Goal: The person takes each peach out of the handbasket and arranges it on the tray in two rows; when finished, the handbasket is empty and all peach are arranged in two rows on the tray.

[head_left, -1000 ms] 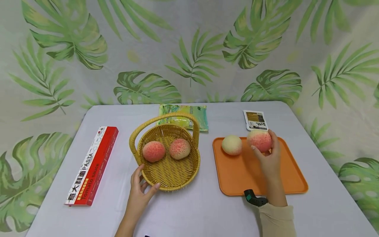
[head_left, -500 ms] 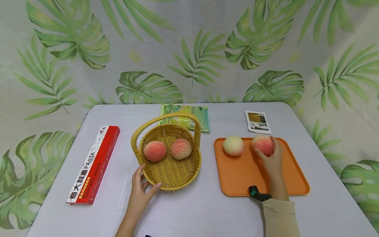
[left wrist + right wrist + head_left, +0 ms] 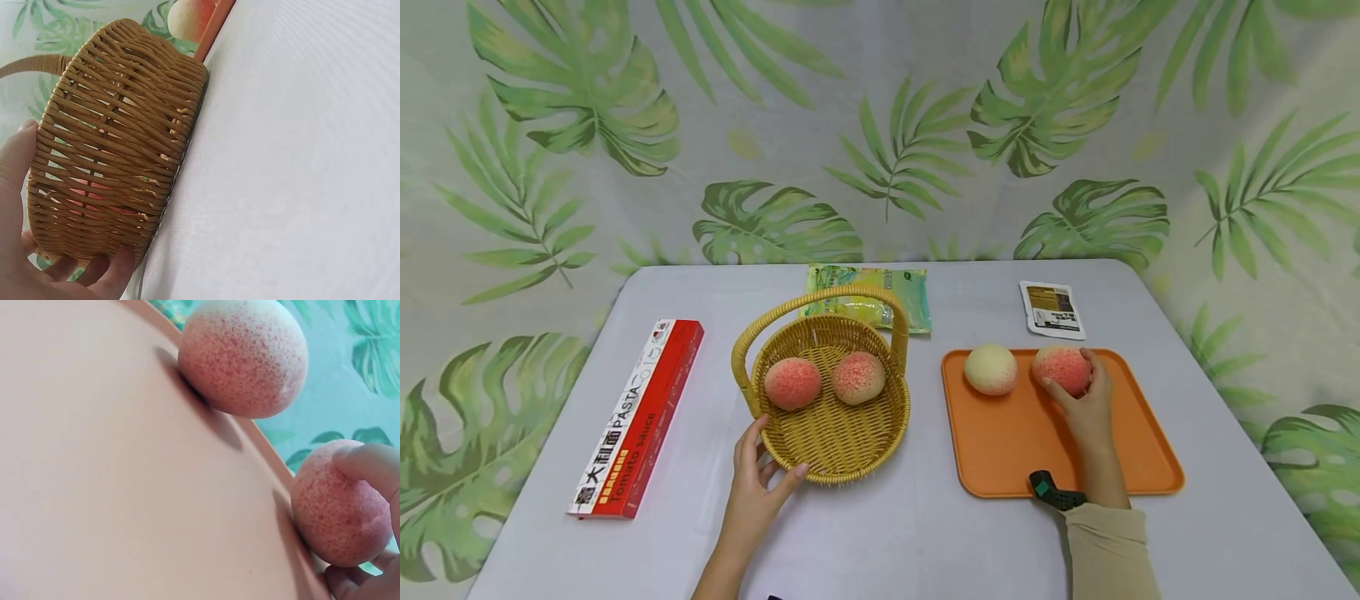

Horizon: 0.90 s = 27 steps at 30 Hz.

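Beige sleeve, black wrist device, green patch

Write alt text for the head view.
A person's right grip holds a pink fruit at the far edge of an orange tray, right of a paler fruit. The left grip holds the near left side of a wicker basket with two pinkish fruits. Nearby: red pasta box, green packet, white packet.

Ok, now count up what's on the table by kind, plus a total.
Peaches: 4
Wicker basket: 1
Orange tray: 1
Pasta box: 1
Green plastic packet: 1
White sachet: 1
Total: 9
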{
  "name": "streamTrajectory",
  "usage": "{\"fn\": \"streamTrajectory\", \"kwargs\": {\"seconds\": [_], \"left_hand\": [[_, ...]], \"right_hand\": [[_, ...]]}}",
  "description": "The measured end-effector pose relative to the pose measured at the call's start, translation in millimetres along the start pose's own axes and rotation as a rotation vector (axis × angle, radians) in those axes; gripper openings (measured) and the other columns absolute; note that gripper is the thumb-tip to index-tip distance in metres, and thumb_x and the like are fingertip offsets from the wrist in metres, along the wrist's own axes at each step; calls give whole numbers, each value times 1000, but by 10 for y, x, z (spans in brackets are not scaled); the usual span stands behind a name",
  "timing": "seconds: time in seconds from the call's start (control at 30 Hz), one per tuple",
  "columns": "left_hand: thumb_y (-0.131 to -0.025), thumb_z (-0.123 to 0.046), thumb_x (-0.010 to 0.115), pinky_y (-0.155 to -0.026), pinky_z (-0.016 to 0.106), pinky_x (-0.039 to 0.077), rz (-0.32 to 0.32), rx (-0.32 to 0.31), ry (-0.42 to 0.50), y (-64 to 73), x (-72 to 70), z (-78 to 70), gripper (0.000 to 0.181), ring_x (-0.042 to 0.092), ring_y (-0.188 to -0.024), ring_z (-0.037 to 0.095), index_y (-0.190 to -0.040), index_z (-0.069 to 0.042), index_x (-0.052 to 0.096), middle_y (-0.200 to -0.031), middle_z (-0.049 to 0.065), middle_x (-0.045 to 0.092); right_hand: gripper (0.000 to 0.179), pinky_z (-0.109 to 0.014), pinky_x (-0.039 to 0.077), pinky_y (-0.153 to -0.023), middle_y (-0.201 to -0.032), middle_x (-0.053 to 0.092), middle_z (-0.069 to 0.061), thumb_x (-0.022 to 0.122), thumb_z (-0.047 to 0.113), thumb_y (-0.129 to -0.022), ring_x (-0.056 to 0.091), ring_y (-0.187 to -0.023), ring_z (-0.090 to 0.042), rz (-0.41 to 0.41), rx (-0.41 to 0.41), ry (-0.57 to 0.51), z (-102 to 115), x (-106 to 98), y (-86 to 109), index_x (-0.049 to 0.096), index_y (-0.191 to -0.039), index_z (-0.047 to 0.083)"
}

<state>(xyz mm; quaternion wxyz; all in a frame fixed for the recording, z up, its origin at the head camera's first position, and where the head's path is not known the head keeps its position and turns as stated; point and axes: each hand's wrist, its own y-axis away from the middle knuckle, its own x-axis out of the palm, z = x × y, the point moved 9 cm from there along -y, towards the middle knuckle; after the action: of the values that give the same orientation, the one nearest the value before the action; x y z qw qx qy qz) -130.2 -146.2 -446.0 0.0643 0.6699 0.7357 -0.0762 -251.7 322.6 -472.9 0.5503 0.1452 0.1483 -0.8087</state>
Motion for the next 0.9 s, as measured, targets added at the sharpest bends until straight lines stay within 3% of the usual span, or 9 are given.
{"fn": "streamTrajectory", "kwargs": {"seconds": [0.43, 0.7, 0.9], "left_hand": [[-79, -9, 70, -89, 9, 34, -1, -2, -6, 2, 0, 1, 82, 26, -123, 35, -140, -5, 16, -140, 16, 13], [-79, -12, 70, -90, 14, 35, 3, 0, -17, 4, 3, 8, 82, 25, -123, 35, -140, -5, 16, -141, 16, 12], [-78, -16, 71, -91, 16, 36, -2, 16, -12, -38, -6, 190, 83, 26, -123, 32, -141, -13, 17, -141, 11, 13]], "right_hand": [[79, -44, 27, -102, -138, 18, -12, 68, 21, -81, 27, -122, -30, -6, 25, -46, -40, -3, -7, 16, -141, 14], [79, -40, 33, -99, -136, 22, -11, 68, 16, -81, 35, -115, -29, -23, 22, -69, -9, -34, 9, 16, -141, 14], [80, -40, 26, -103, -140, 20, -11, 69, 14, -80, 27, -123, -31, -49, -24, -99, 96, -97, 49, 17, -141, 12]]}}
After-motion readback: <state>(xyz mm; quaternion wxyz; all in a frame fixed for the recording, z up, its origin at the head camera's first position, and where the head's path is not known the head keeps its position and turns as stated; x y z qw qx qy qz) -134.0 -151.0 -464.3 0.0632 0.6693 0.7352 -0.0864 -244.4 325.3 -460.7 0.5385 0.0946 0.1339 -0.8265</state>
